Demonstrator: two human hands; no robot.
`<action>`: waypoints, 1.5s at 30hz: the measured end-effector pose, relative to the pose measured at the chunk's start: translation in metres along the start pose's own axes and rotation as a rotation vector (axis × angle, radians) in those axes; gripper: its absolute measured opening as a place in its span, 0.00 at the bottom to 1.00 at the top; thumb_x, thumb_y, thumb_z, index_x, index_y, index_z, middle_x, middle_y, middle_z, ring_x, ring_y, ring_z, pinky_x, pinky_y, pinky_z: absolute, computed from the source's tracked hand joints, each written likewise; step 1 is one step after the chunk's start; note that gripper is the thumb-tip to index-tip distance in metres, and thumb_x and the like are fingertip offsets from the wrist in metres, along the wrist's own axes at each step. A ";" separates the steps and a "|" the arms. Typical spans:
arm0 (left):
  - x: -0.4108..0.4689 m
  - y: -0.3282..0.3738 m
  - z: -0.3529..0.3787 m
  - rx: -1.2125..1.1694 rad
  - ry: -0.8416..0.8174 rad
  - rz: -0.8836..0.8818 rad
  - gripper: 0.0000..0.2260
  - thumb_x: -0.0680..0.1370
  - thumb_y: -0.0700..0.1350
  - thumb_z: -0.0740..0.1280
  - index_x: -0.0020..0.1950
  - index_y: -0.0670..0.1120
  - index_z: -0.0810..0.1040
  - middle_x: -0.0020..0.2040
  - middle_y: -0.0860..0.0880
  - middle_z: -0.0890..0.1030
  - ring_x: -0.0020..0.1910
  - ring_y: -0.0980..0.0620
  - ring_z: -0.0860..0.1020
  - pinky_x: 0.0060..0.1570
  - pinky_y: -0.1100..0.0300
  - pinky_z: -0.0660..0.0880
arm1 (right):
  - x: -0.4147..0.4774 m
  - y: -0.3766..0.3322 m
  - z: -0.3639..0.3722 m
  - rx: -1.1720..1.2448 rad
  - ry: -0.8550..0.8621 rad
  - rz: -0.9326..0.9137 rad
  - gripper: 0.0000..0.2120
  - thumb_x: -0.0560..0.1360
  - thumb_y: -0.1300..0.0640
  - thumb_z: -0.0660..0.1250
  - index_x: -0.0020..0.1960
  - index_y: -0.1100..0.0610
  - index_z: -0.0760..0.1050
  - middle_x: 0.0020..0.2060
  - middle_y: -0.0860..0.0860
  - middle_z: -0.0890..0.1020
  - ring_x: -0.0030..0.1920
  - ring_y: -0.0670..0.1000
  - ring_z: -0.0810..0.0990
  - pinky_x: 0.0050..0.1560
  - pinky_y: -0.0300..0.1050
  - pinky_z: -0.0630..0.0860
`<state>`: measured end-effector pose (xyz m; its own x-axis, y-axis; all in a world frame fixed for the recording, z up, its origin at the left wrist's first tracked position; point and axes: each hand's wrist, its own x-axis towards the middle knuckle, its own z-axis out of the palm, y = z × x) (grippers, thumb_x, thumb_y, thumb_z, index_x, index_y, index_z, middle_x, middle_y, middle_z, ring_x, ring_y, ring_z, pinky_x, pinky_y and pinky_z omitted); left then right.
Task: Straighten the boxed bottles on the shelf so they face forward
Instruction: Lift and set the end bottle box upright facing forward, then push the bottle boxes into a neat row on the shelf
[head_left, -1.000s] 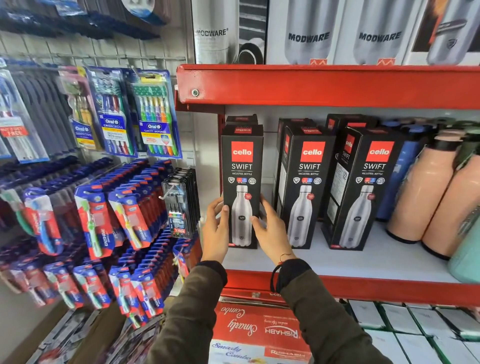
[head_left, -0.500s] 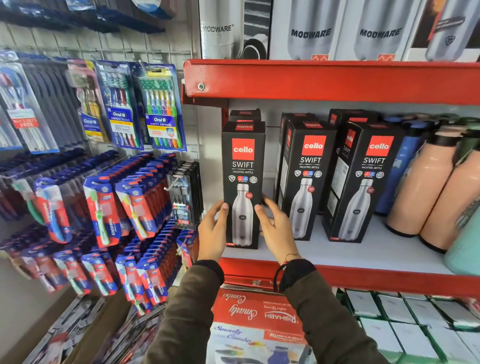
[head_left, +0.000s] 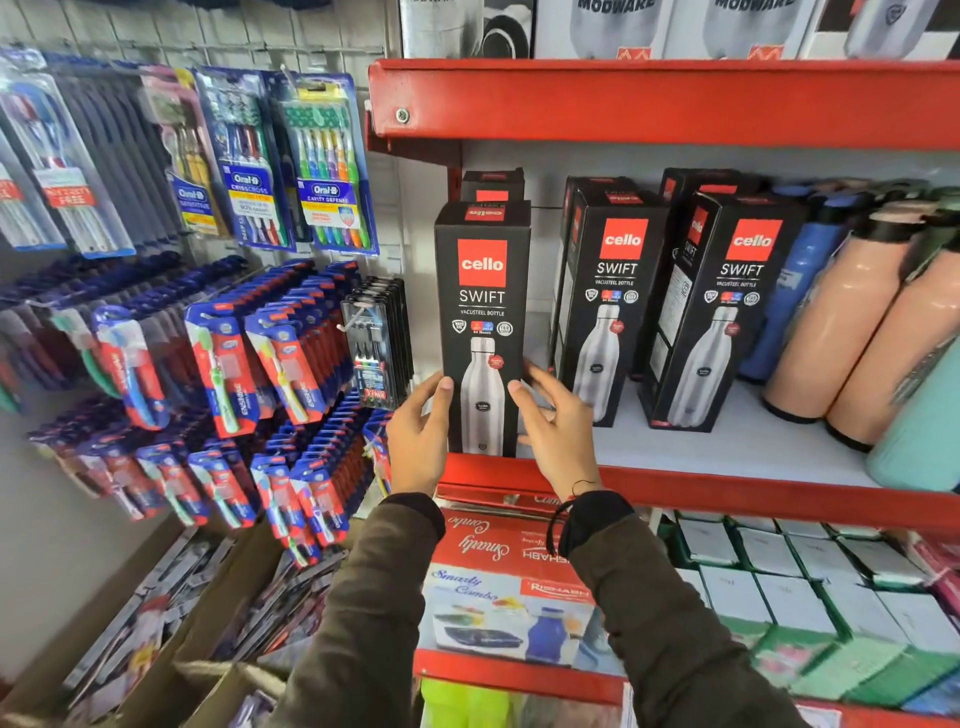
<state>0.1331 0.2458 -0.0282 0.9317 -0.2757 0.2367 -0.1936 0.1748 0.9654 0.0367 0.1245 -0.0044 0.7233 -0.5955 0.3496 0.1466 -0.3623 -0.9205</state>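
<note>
Three black boxed bottles stand in the front row on the red shelf (head_left: 727, 493). The left box (head_left: 482, 291) faces forward at the shelf's front left corner. My left hand (head_left: 418, 436) presses its lower left edge and my right hand (head_left: 558, 426) its lower right edge, thumbs on the front face. The middle box (head_left: 610, 291) and the right box (head_left: 727, 306) are turned a little, showing their left sides. More black boxes stand behind them.
Peach bottles (head_left: 841, 322), a blue bottle (head_left: 795, 291) and a teal one (head_left: 919, 436) fill the shelf's right side. Toothbrush packs (head_left: 270, 358) hang on the wall left of the shelf. Red combo boxes (head_left: 498, 571) and white boxes (head_left: 789, 582) lie below.
The left box has come forward to the shelf's front edge between both hands. The view has shifted closer and slightly down.
</note>
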 end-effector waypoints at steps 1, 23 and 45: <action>-0.001 0.002 0.000 0.009 -0.003 0.000 0.16 0.79 0.59 0.66 0.64 0.56 0.81 0.57 0.62 0.83 0.65 0.55 0.80 0.69 0.44 0.76 | 0.000 0.000 0.000 -0.005 -0.005 0.000 0.21 0.80 0.52 0.65 0.73 0.53 0.71 0.67 0.47 0.78 0.49 0.21 0.75 0.50 0.19 0.70; -0.073 0.003 0.080 0.104 0.275 0.472 0.11 0.84 0.40 0.60 0.66 0.43 0.74 0.60 0.52 0.75 0.57 0.50 0.75 0.59 0.58 0.71 | -0.002 0.011 -0.082 -0.012 0.210 -0.021 0.16 0.80 0.52 0.64 0.67 0.52 0.75 0.65 0.49 0.78 0.61 0.45 0.78 0.54 0.25 0.73; 0.012 0.004 0.175 0.074 -0.148 -0.243 0.23 0.85 0.54 0.54 0.78 0.47 0.67 0.78 0.46 0.69 0.79 0.46 0.65 0.78 0.57 0.59 | 0.066 0.043 -0.110 -0.130 0.097 0.188 0.24 0.83 0.51 0.59 0.77 0.56 0.62 0.74 0.54 0.69 0.74 0.53 0.68 0.62 0.34 0.59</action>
<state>0.0896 0.0776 -0.0024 0.8996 -0.4367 0.0059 0.0027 0.0190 0.9998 0.0162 -0.0087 -0.0015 0.6609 -0.7247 0.1951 -0.0770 -0.3241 -0.9429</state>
